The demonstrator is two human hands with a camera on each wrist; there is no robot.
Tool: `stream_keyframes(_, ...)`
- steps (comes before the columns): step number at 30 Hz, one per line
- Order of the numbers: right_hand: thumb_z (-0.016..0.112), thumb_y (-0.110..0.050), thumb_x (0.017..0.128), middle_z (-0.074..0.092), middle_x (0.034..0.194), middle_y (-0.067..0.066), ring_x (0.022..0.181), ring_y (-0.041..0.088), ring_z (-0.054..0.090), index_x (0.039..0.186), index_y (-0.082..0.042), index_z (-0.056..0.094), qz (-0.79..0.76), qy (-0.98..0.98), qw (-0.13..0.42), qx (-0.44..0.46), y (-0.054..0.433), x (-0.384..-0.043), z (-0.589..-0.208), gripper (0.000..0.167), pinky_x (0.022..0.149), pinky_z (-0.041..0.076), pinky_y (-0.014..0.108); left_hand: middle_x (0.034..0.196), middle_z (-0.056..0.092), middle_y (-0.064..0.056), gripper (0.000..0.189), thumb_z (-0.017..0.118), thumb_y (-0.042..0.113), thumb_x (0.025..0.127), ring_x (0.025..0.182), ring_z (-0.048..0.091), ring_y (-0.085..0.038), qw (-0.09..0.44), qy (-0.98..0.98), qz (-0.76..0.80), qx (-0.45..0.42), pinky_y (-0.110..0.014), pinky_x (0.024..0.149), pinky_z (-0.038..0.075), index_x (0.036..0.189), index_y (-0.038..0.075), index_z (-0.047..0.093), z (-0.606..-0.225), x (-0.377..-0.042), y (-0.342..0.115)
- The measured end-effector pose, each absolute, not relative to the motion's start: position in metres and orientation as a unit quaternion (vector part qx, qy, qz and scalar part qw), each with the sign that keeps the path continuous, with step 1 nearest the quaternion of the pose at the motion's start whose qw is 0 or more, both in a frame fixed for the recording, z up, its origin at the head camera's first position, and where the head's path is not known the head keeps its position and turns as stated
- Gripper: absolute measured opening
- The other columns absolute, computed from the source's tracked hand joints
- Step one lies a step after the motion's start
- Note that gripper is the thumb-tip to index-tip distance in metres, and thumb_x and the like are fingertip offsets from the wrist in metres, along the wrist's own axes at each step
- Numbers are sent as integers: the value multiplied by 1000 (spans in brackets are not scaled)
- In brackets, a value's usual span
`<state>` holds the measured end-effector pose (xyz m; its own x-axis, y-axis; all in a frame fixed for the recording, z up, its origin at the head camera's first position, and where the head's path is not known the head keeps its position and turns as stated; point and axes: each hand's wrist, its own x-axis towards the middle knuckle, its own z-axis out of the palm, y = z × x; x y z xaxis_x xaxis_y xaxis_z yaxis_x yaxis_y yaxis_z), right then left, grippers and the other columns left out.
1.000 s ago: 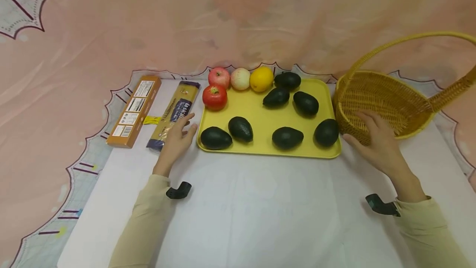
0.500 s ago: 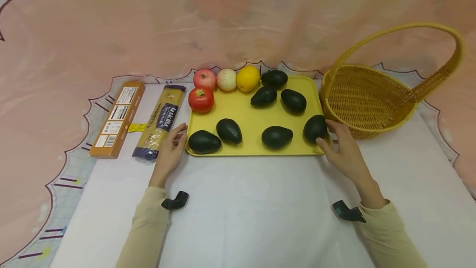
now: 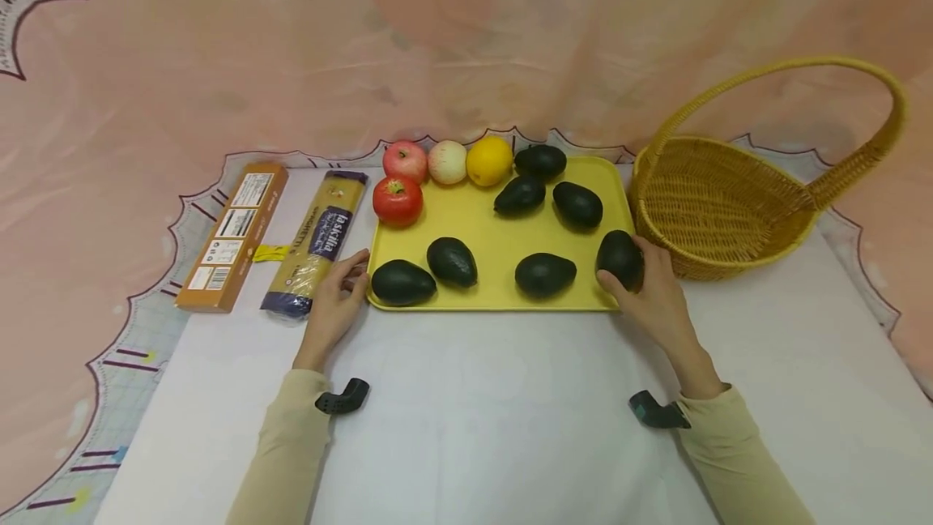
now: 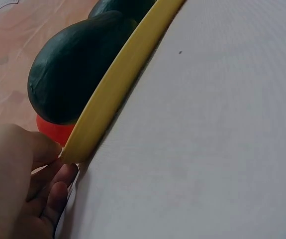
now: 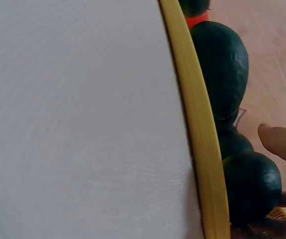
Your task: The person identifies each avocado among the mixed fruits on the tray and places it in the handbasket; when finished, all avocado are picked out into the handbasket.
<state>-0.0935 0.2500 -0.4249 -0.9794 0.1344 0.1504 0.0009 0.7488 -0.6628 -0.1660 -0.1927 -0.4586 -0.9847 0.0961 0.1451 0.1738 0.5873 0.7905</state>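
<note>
My left hand [image 3: 338,298] is at the near left corner of a yellow tray [image 3: 496,245]. In the left wrist view its thumb and fingers [image 4: 47,149] pinch the tray's rim. At the tray's near right corner my right hand [image 3: 656,294] has its fingers round the far right side of a dark green avocado [image 3: 619,256]. The thumb [image 5: 272,139] stands at the avocado's near left side. Another avocado [image 3: 545,275] lies just left of it, and one more avocado [image 3: 403,282] is beside my left hand.
Further avocados, a tomato [image 3: 398,202], a red apple [image 3: 405,161], a pale apple [image 3: 447,163] and an orange [image 3: 489,161] sit on the tray. A wicker basket [image 3: 729,205] adjoins it at right. Left are a spaghetti packet [image 3: 317,245], an orange-brown box [image 3: 232,240] and a yellow packet [image 3: 270,253].
My right hand has moved left from before the basket to the corner avocado, and its fingers have drawn in round it. My left hand has come up to the tray's rim.
</note>
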Motion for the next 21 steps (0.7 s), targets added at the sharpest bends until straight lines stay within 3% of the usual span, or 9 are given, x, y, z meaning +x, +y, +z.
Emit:
stream_keyframes(9,69,-28,85,48,127,23,106,37,50,136,-5,44,352,-926,134,-8,248,-99,-431,61,83,41,52,117,61,-16,42,56,2,90,89,55,-17,60,-891,-442,-85,-8,71,39,132,7,54,-460,-167,-190)
stream_keyframes(17,69,-26,85,47,132,20,116,35,47,138,-8,43,380,-914,144,14,245,-100,-419,62,86,41,51,114,62,-15,42,56,3,91,88,55,-16,65,-896,-431,-79,-9,71,38,132,9,54,-460,-165,-191)
stream_keyframes(21,69,-23,84,48,132,18,114,32,48,138,-8,43,391,-907,156,27,245,-99,-410,62,82,44,39,114,62,-14,42,56,3,91,89,55,-17,67,-896,-431,-82,-9,71,39,133,9,54,-460,-166,-191)
